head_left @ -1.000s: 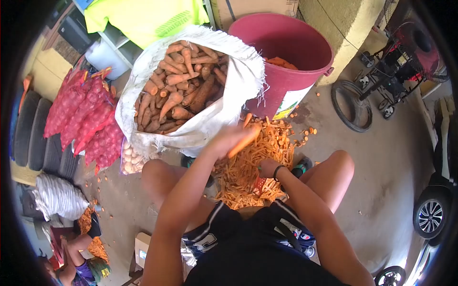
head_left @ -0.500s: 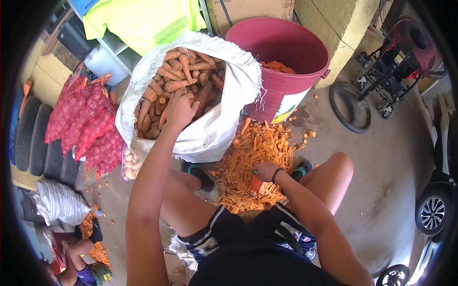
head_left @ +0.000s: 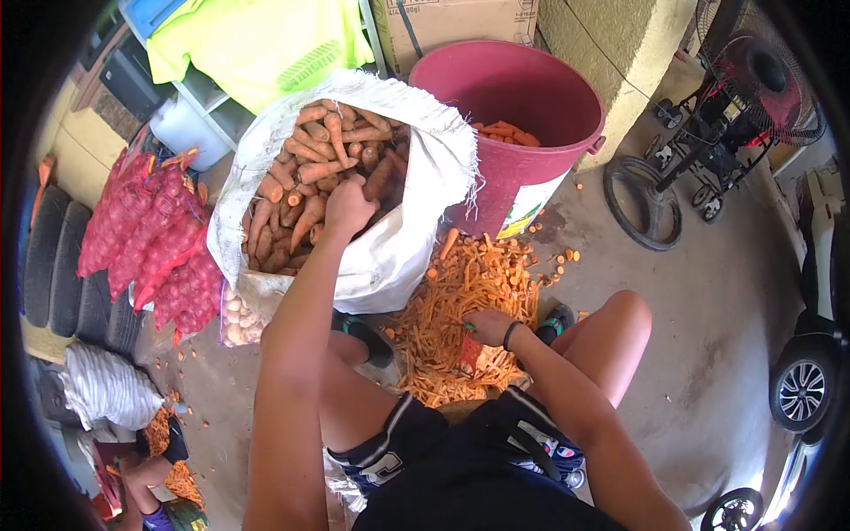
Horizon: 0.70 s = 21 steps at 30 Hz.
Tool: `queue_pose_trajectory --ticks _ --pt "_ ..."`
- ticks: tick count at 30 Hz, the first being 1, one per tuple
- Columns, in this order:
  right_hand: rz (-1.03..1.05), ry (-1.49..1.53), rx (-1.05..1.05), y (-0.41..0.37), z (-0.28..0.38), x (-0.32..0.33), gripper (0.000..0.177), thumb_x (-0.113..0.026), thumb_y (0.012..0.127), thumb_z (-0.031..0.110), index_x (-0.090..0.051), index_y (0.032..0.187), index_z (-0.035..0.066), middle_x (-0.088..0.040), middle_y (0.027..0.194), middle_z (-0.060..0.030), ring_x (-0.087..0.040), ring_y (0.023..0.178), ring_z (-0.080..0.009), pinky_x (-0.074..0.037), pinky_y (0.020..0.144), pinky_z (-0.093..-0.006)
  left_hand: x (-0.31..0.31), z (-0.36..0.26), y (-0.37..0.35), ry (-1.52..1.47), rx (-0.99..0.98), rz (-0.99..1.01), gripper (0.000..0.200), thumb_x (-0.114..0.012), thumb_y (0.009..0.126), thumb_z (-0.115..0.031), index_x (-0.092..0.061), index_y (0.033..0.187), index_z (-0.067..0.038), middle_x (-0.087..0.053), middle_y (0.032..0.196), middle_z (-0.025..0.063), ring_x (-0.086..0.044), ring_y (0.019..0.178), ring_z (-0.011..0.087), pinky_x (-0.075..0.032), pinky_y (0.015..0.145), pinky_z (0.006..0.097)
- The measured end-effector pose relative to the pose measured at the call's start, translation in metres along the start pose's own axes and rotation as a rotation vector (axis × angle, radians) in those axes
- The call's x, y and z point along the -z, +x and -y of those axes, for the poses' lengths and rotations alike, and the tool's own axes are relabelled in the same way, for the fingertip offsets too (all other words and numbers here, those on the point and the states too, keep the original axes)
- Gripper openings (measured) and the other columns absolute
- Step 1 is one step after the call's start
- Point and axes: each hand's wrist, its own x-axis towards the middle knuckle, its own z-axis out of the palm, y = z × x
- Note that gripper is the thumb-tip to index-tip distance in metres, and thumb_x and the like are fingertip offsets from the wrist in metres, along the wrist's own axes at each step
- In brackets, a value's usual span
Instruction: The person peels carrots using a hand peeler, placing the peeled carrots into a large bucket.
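Observation:
My left hand (head_left: 348, 210) reaches into the white woven sack (head_left: 376, 265), its fingers curled down on a carrot among the unpeeled carrots (head_left: 310, 146) that fill it. The held carrot is mostly hidden by the hand. Lower down, between my knees, my right hand (head_left: 490, 327) is closed around a small tool with a green handle (head_left: 469, 327); its working end does not show clearly. Under that hand spreads a heap of orange carrot peelings (head_left: 482, 279), with cut carrot ends at its right edge.
Behind the heap stands a dark red bin (head_left: 469, 168) with peeled carrots (head_left: 509, 134) inside. Red mesh bags of onions (head_left: 164, 239) lie left of the sack, beside a bag of garlic (head_left: 239, 319). Another person (head_left: 146, 482) sits at lower left. A fan (head_left: 761, 80) stands at right.
My left hand has shifted right and slightly down within the sack, its fingers now more curled. My right hand has moved a little left and down with the green-handled tool. The view has shifted slightly.

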Motion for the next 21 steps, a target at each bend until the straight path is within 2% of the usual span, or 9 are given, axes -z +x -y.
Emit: queue_pose_trajectory --ticks 2,3,5,8,9,10,12,15,21 --pt "-0.007 -0.007 -0.001 -0.001 0.002 0.005 0.03 -0.064 0.087 0.016 -0.062 0.114 0.004 -0.068 0.099 -0.0216 -0.064 0.098 -0.0409 -0.051 0.085 -0.0501 -0.002 0.027 0.004 -0.349 -0.073 -0.072 0.052 -0.076 0.082 -0.022 -0.06 0.122 0.006 -0.069 0.114 0.0198 -0.07 0.096 0.033 -0.055 0.084 0.0405" --pt "-0.005 -0.002 -0.008 -0.004 0.005 0.008 0.03 -0.064 0.087 0.017 -0.062 0.115 0.004 -0.068 0.099 -0.0217 -0.064 0.098 -0.0409 -0.051 0.085 -0.05 0.011 0.022 -0.002 -0.65 -0.046 -0.013 0.048 -0.074 0.086 -0.021 -0.06 0.125 0.005 -0.069 0.112 0.0143 -0.068 0.098 0.0242 -0.054 0.088 0.0357" --pt "0.003 0.004 -0.005 -0.006 0.012 0.016 0.031 -0.064 0.088 0.018 -0.062 0.116 0.004 -0.068 0.099 -0.0219 -0.064 0.097 -0.0408 -0.051 0.085 -0.0497 0.039 0.011 -0.015 -1.094 -0.053 0.091 0.043 -0.066 0.092 -0.015 -0.057 0.13 0.003 -0.066 0.117 0.0113 -0.064 0.106 0.0191 -0.051 0.094 0.0347" --pt "0.012 0.013 -0.015 -0.002 0.014 0.019 0.03 -0.063 0.088 0.018 -0.063 0.115 0.006 -0.068 0.098 -0.0211 -0.065 0.097 -0.0401 -0.051 0.084 -0.0491 0.062 -0.011 -0.059 -1.718 -0.056 0.236 0.055 -0.055 0.097 -0.012 -0.038 0.149 -0.002 -0.057 0.132 0.0127 -0.058 0.118 0.0222 -0.048 0.102 0.0403" --pt "-0.001 0.025 0.008 -0.001 0.014 0.02 0.03 -0.063 0.088 0.019 -0.063 0.115 0.006 -0.069 0.098 -0.0207 -0.065 0.096 -0.0397 -0.051 0.084 -0.0488 0.048 -0.007 -0.074 -1.712 0.082 0.207 0.059 -0.055 0.098 -0.017 -0.033 0.152 -0.005 -0.055 0.134 0.0111 -0.057 0.12 0.0234 -0.047 0.103 0.0419" --pt "-0.014 0.036 0.027 -0.001 0.012 0.023 0.031 -0.063 0.088 0.019 -0.063 0.116 0.007 -0.069 0.098 -0.0203 -0.065 0.096 -0.0393 -0.051 0.083 -0.0485 0.034 -0.017 -0.092 -1.808 0.101 0.182 0.061 -0.055 0.1 -0.022 -0.03 0.154 -0.009 -0.055 0.134 0.0098 -0.058 0.12 0.0235 -0.049 0.103 0.0421" --pt "-0.08 0.113 0.061 -0.016 0.02 0.041 0.031 -0.061 0.088 0.02 -0.064 0.117 0.009 -0.07 0.099 -0.0194 -0.066 0.096 -0.0377 -0.052 0.083 -0.0475 -0.003 -0.028 -0.138 -1.923 0.339 0.278 0.056 -0.056 0.102 -0.025 -0.033 0.151 -0.01 -0.058 0.128 0.0107 -0.063 0.11 0.0251 -0.055 0.092 0.0404" --pt "-0.155 0.1 -0.008 -0.017 0.003 0.041 0.029 -0.061 0.091 0.022 -0.064 0.118 0.01 -0.069 0.106 -0.02 -0.065 0.101 -0.0391 -0.052 0.086 -0.0489 -0.032 -0.045 -0.182 -1.736 0.349 0.316 0.043 -0.061 0.1 -0.025 -0.049 0.137 -0.004 -0.064 0.111 0.0106 -0.066 0.092 0.0218 -0.057 0.08 0.0362" --pt "-0.545 0.243 0.014 -0.06 0.056 0.093 0.027 -0.065 0.091 0.024 -0.067 0.109 0.005 -0.07 0.091 -0.0232 -0.068 0.085 -0.0396 -0.054 0.076 -0.0477 -0.059 -0.048 -0.199 -1.27 0.158 0.261 0.044 -0.067 0.098 -0.023 -0.055 0.133 0.0 -0.066 0.102 0.0075 -0.066 0.082 0.014 -0.055 0.073 0.0286"
